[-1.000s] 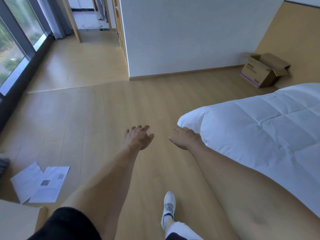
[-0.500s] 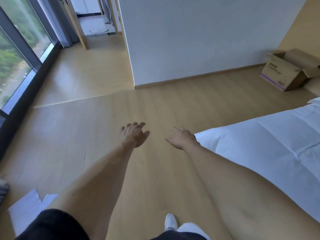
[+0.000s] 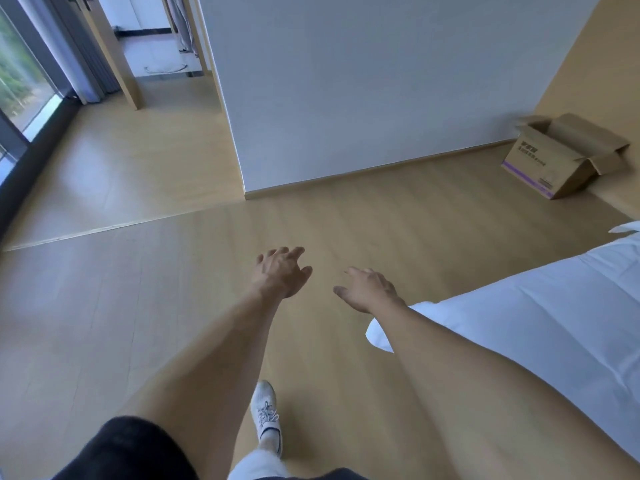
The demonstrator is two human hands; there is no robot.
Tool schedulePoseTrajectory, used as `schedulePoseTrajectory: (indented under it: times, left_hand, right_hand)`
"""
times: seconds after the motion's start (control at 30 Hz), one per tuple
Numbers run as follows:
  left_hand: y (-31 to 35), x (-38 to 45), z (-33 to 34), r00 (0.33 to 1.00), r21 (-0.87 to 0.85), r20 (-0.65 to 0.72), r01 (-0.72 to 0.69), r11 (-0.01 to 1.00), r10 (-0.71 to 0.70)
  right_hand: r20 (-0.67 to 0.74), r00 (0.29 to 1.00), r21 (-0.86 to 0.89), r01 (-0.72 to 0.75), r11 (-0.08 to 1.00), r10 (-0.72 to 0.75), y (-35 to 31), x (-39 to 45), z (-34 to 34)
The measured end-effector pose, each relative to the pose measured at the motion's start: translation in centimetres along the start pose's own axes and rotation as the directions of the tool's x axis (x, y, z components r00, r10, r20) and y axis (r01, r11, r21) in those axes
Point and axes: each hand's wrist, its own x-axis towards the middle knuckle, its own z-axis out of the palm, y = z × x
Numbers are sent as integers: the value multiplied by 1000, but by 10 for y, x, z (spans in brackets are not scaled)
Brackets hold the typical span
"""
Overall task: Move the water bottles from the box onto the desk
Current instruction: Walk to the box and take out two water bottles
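Note:
An open brown cardboard box [image 3: 550,161] with a purple stripe stands on the wooden floor at the far right, against the wall corner. Its inside is hidden from here, and no water bottle or desk is in view. My left hand [image 3: 280,273] and my right hand [image 3: 369,289] are stretched out in front of me over the floor, far from the box. Both hands hold nothing and their fingers are spread.
A bed with a white duvet [image 3: 540,317] fills the right side. A white wall [image 3: 363,81] stands ahead, with a doorway [image 3: 156,46] to its left and a tall window [image 3: 20,84] at far left. My white shoe [image 3: 266,414] is on the floor.
The view has moved forward and to the left: the papers on the floor are out of sight, the box and the wall look nearer. Both hands stay outstretched and hold nothing.

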Motion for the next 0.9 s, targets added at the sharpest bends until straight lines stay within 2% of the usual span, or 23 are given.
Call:
schedulePoseTrajectory:
  times: [0.2,0.53,0.77,0.9]
  left_hand:
    - [8,122,-19,986,15,7,-165,986,164]
    - [34,299,-70,894,51,46,-448,892,446]
    - [88,382,-68,831,63,114,-553,831,545]
    - [117,432,-72,827,93,134,-559,824,546]
  right_hand:
    - [-118,987,-61,-121,991,113,-7,90,-45]
    - [-193,943,-22,-280,960,270,-21,221,-126]
    - [-204,895,65,-392,918,397,13,289,-151]
    - [-178,875,89,-441,893,449,41,337,-165]
